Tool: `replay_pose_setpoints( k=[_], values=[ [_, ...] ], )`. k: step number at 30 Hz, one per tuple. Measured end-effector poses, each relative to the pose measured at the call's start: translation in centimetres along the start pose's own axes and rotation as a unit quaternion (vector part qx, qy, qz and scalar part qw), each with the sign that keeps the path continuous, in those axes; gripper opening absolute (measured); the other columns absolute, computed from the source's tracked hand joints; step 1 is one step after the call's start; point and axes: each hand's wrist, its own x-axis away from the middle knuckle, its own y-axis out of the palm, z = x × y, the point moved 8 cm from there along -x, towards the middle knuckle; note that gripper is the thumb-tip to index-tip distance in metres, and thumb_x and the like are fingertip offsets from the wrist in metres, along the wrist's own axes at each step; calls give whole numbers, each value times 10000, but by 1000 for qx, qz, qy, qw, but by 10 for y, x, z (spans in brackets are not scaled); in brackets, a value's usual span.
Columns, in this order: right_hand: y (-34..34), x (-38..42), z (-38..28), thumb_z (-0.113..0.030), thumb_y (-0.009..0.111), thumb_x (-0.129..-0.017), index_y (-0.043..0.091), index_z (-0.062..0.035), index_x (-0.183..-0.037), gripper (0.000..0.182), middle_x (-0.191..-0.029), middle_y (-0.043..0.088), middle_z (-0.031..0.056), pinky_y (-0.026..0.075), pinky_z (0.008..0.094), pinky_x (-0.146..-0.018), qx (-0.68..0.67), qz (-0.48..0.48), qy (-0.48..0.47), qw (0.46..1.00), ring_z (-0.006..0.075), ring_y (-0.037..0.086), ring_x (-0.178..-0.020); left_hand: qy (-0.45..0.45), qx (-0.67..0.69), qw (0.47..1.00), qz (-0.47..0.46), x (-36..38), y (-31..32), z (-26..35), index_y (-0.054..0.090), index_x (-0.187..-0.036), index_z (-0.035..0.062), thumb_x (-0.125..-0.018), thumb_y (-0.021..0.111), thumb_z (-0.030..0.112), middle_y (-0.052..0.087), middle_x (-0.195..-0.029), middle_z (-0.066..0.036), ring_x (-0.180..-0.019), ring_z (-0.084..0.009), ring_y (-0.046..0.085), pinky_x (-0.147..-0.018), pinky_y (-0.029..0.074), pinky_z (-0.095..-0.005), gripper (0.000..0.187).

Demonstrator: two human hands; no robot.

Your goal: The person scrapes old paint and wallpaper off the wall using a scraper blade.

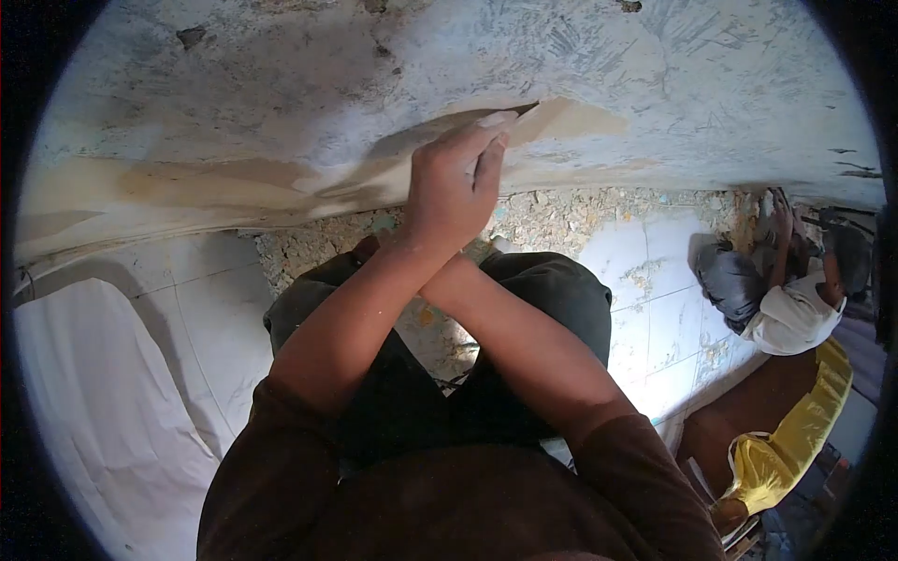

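My left hand (456, 178) is closed, its fingers and thumb pinching a thin flat scraper (529, 108) whose dark edge sticks out past the fingertips. Pale dust coats the fingers. The blade lies against the wall (673, 93), beside a smooth tan patch (585, 120) within the scratched grey-white surface. My right forearm (524, 318) crosses beneath the left one near the wrist. The right hand itself is hidden there, so its fingers do not show.
Crumbled debris (547, 215) lines the foot of the wall over white floor tiles (669, 271). White sheeting (103, 402) lies at left. Another person (795, 313) crouches by the wall at right. Nearer is a brown object with yellow cloth (762, 472). My knees are bent below my arms.
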Motion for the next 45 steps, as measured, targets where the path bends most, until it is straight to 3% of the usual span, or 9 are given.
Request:
replay_pose_setpoints(
  k=[5, 12, 14, 18, 26, 36, 39, 41, 45],
  values=[
    [-3, 1, -16, -345, 615, -855, 639, -101, -1008, 289, -1054, 630, 113, 430, 432, -935, -20, -47, 71, 996, 306, 574, -1059, -76, 30, 996, 24, 6, -8, -12, 683, -1094, -4, -902, 606, 37, 703, -963, -205, -898, -348, 705, -778, 535, -353, 210],
    [-15, 2, -21, -268, 523, -975, 581, -50, -1096, 256, -926, 583, 105, 436, 396, -818, -4, 27, -4, 1000, 248, 554, -894, -24, 11, 1000, 8, 3, -6, -5, 680, -1094, -17, -900, 615, 35, 704, -983, -213, -924, -350, 703, -784, 539, -349, 212],
    [-2, 0, -13, -346, 597, -878, 616, -83, -1048, 314, -1081, 619, 123, 406, 425, -958, -87, -39, 61, 994, 295, 558, -1079, -71, 17, 997, 7, 5, -6, -10, 684, -1085, -15, -898, 614, 32, 702, -1001, -213, -934, -345, 703, -799, 539, -352, 206],
    [17, -5, 5, -252, 499, -973, 573, -72, -1157, 267, -982, 583, 103, 435, 391, -836, 85, -149, 58, 983, 238, 555, -923, -43, 19, 999, 5, 2, -3, -6, 685, -1078, -18, -897, 611, 29, 703, -1006, -210, -940, -337, 704, -802, 541, -355, 202],
    [16, -1, 6, -250, 516, -963, 562, -75, -1098, 226, -980, 563, 98, 433, 388, -811, 91, -20, -100, 991, 245, 541, -909, -34, 4, 999, 2, -1, 1, -7, 685, -1080, -13, -898, 615, 37, 704, -1001, -208, -962, -337, 699, -817, 539, -358, 201],
    [12, -2, -3, -253, 479, -1007, 583, -45, -1104, 252, -945, 600, 96, 450, 363, -825, 47, -94, 15, 994, 230, 565, -882, -50, 3, 999, 20, 4, -8, -11, 687, -1071, -13, -892, 618, 43, 704, -1002, -209, -931, -348, 699, -790, 541, -359, 200],
    [-9, -2, -14, -252, 480, -996, 577, -42, -1048, 237, -938, 602, 94, 444, 373, -809, -38, 51, -40, 997, 234, 568, -881, -78, 12, 997, 6, 3, -7, -10, 687, -1076, -11, -889, 617, 39, 703, -1006, -210, -927, -348, 700, -788, 542, -360, 206],
    [9, -5, -12, -256, 487, -985, 580, -42, -1059, 245, -953, 603, 102, 441, 378, -821, 20, -132, 31, 991, 242, 567, -898, -81, 12, 997, 8, 3, -5, -15, 686, -1081, -10, -890, 612, 36, 702, -1013, -208, -931, -347, 699, -791, 543, -361, 209],
    [1, -2, -13, -252, 491, -979, 577, -39, -1065, 245, -956, 602, 110, 437, 386, -828, 27, -13, -40, 999, 255, 567, -907, -59, 8, 998, 0, 3, -6, -9, 684, -1083, -11, -886, 606, 26, 702, -1018, -206, -938, -345, 699, -799, 543, -364, 215]
  ],
)
